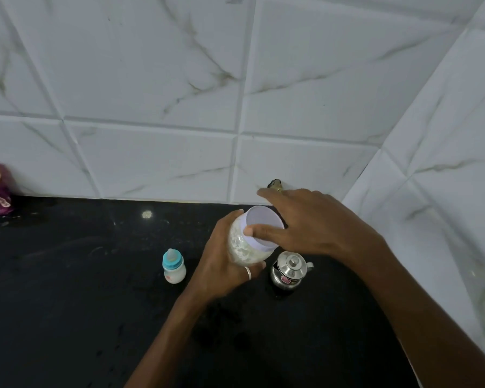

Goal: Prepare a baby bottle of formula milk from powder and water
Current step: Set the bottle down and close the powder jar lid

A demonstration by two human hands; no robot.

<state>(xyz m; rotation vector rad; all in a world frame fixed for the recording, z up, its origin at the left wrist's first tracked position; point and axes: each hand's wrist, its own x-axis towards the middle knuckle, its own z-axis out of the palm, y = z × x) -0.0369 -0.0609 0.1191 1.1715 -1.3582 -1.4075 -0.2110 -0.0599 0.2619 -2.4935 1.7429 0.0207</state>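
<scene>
Now, a white tiled wall (151, 79) backs a black counter (67, 303). The right hand (314, 222) spreads over a powder jar (242, 247), fingers straight, thumb touching the side of its white lid (263, 217). The left hand (221, 267) grips the tilted jar from below. Just right stands a lidded steel pot (290, 271). To the left, the small baby bottle (174, 266) stands capped on the counter.

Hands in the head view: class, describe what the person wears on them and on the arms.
No sleeves, watches or bracelets show. The left hand wears one plain silver-coloured ring; the right hand shows no rings.
</scene>
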